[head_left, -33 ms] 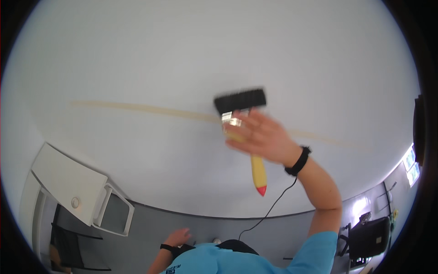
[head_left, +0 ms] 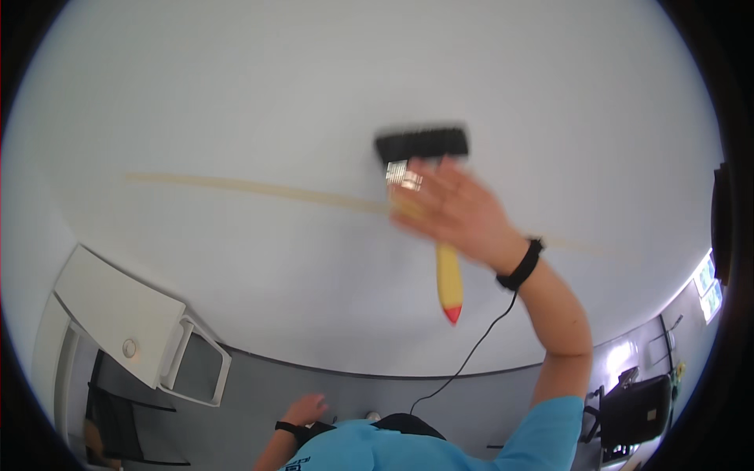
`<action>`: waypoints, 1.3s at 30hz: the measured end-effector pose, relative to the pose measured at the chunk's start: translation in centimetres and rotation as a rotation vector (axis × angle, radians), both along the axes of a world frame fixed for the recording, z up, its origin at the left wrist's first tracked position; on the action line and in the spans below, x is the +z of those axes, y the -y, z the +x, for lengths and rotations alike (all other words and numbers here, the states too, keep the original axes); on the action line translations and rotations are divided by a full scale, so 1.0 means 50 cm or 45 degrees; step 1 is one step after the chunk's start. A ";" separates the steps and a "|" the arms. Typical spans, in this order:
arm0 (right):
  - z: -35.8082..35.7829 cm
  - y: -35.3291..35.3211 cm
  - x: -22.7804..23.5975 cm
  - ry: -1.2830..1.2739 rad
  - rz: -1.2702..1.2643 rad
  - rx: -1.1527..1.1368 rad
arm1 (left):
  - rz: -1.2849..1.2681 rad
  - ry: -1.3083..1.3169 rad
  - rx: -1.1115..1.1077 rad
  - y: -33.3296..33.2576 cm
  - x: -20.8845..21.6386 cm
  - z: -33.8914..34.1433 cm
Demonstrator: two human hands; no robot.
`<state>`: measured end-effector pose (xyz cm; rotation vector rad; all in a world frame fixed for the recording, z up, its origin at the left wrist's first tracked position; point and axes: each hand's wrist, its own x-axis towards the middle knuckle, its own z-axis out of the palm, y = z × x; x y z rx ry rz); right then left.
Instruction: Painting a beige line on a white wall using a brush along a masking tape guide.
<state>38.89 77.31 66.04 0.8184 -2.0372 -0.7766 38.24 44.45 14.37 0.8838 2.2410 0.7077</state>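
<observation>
A wide flat paintbrush (head_left: pixel 449 281) has black bristles, a shiny metal ferrule and a yellow handle with a red tip. My right hand (head_left: pixel 459 206) is wrapped round the upper handle, near the ferrule. Bristles point up and lie at or close to the white wall (head_left: pixel 259 94); whether they touch it cannot be told. A long pale yellowish stripe (head_left: pixel 259 187) crosses the wall and passes behind my right hand. Low down by my body, my left hand (head_left: pixel 305 408) hangs with its fingers loosely stretched, holding nothing.
A thin black cord (head_left: pixel 463 363) runs from my right wristband down to my waist. At the lower left stand a white table (head_left: pixel 118 310) and a white-framed chair (head_left: pixel 224 369). A black office chair (head_left: pixel 640 408) is at the lower right, above grey floor (head_left: pixel 267 369).
My right hand and the paintbrush have moved up the wall and slightly to the right. The left hand stays where it was.
</observation>
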 end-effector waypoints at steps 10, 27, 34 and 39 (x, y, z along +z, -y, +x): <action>-0.155 0.007 0.431 -0.771 -0.274 -0.013 | -0.079 0.210 0.257 0.103 0.007 -0.008; -0.207 0.086 -0.063 0.034 -0.052 -0.005 | -0.075 0.108 0.207 0.105 -0.053 0.027; -0.179 0.075 -0.201 0.284 -0.033 -0.044 | -0.085 0.065 0.164 0.106 -0.063 0.013; -0.168 0.075 -0.217 0.397 -0.020 -0.066 | -0.094 0.022 0.162 0.095 -0.005 0.022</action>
